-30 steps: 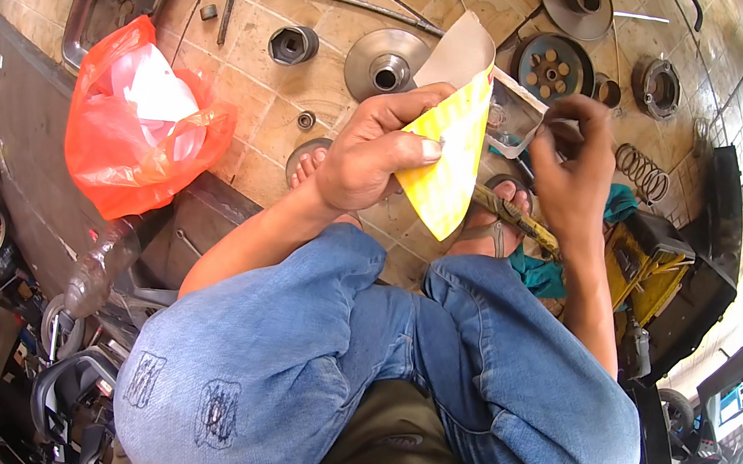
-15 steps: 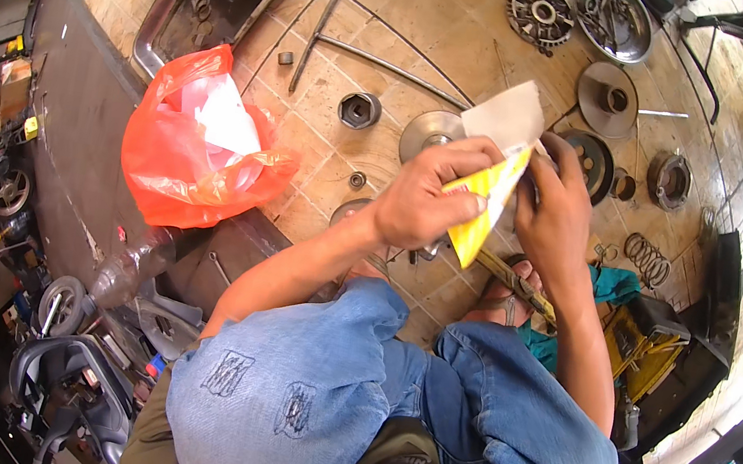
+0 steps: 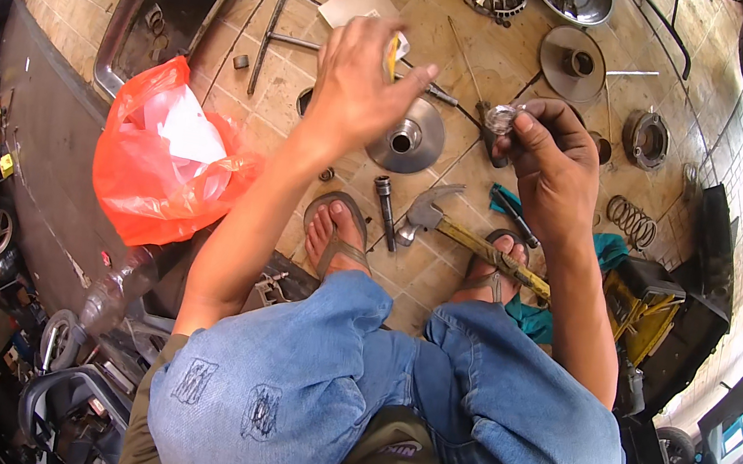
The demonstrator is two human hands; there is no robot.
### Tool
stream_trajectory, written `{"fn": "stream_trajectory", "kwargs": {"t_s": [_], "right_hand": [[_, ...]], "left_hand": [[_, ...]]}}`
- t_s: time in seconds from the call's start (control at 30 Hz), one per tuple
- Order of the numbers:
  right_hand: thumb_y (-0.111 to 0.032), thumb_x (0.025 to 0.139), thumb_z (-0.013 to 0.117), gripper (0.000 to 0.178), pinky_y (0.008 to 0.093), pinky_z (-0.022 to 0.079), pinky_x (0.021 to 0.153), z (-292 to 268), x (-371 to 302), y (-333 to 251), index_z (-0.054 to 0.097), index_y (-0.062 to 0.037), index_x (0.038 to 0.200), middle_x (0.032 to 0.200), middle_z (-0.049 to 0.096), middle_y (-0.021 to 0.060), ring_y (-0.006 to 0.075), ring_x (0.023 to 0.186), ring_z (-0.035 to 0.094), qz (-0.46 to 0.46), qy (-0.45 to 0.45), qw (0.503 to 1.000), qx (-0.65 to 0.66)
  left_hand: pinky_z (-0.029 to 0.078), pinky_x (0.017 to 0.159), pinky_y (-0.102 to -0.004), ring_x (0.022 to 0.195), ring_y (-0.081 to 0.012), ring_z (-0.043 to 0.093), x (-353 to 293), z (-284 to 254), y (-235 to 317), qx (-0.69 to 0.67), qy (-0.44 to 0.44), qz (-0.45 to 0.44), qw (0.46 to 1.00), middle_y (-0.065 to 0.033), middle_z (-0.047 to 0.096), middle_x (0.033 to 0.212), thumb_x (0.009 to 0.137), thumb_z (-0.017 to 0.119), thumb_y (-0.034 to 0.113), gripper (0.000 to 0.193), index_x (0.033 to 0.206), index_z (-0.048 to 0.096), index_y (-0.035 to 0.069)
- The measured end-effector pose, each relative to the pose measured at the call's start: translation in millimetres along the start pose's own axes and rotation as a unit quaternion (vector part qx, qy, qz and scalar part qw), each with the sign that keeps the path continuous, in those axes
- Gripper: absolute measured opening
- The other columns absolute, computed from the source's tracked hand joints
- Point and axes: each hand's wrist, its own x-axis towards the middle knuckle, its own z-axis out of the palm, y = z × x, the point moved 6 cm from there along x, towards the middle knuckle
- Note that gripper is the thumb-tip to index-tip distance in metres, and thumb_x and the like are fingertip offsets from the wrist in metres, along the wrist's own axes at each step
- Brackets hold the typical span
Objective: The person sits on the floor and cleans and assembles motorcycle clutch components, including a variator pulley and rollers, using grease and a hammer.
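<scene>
My left hand (image 3: 352, 88) is over the floor, blurred at the fingertips, its thumb spread wide from the fingers. Just beyond it is the torn packet, pale paper (image 3: 361, 5) with a yellow strip (image 3: 392, 54) showing beside the fingers; whether they still touch is unclear. Pinched between the thumb and fingers of my right hand (image 3: 553, 159) is a small shiny round part in clear plastic (image 3: 502, 119). Under and between the hands lies a metal pulley disc (image 3: 422, 148). Close to my feet are a hammer (image 3: 450, 230) and a socket (image 3: 385, 210).
An orange plastic bag (image 3: 122, 183) stands at left, below a metal tray (image 3: 114, 46). A T-handle wrench (image 3: 268, 36) lies beyond. Rightward are another pulley disc (image 3: 555, 52), a ring-shaped part (image 3: 647, 140), a coil spring (image 3: 630, 223) and a yellow-and-black box (image 3: 652, 301).
The hands have moved apart. My left hand went up and left with the packet, its fingers spreading; my right hand now shows the small plastic-wrapped part. The view has shifted slightly.
</scene>
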Motion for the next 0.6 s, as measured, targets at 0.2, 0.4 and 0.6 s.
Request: {"fn": "stream_trajectory", "kwargs": {"t_s": [0.2,0.4,0.6], "right_hand": [[-0.012,0.098,0.07,0.015,0.0284,0.053,0.073,16.8,-18.2,-0.9,0.063,0.0005,0.102,0.086,0.07,0.0075,0.0133,0.077,0.065,0.015,-0.045,0.996,-0.071],[-0.007,0.099,0.068,0.011,0.0275,0.053,0.07,21.8,-31.4,7.2,0.06,0.0006,0.099,0.084,0.067,0.0065,0.0128,0.077,0.064,0.039,-0.074,0.996,0.038],[0.002,0.101,0.059,0.003,0.0265,0.057,0.067,33.9,-49.9,-14.1,0.056,0.0032,0.099,0.086,0.066,0.0074,0.0131,0.076,0.067,-0.1,-0.126,0.981,-0.108]], "left_hand": [[0.055,0.075,-0.0305,0.078,-0.0168,0.068,-41.6,13.3,54.7,-0.473,-0.299,-0.187,0.807,-0.0133,0.074,0.091,0.099,0.069,0.017,0.023,0.112,0.069,-0.002],[0.052,0.066,-0.0221,0.073,-0.0097,0.065,-72.4,25.8,60.5,-0.669,-0.226,-0.31,0.637,-0.0082,0.072,0.087,0.102,0.063,0.008,0.011,0.105,0.066,-0.003],[0.053,0.068,-0.0264,0.073,-0.0139,0.063,-91.6,34.3,67.0,-0.815,-0.187,-0.324,0.443,-0.0088,0.069,0.085,0.104,0.061,0.011,0.013,0.107,0.064,-0.001]]}}
